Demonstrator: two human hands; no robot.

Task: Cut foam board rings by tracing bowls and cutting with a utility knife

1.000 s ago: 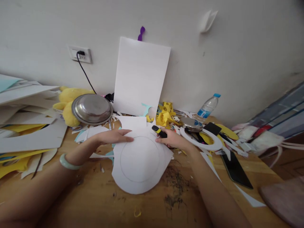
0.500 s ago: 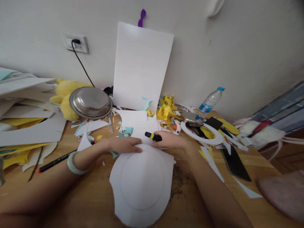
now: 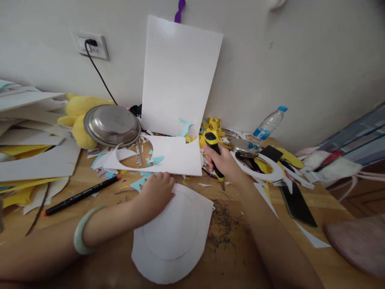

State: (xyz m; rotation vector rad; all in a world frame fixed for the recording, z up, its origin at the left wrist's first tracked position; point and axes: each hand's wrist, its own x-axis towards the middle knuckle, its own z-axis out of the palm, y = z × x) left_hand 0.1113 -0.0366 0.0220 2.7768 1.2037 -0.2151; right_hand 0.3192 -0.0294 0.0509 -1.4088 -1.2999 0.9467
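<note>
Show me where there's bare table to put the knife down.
Bare wood lies near the front edge, right of the white sheet and past the scarred patch, short of the phone. Another strip sits below the marker. The back, by the bowl and ring, is crowded.
</note>
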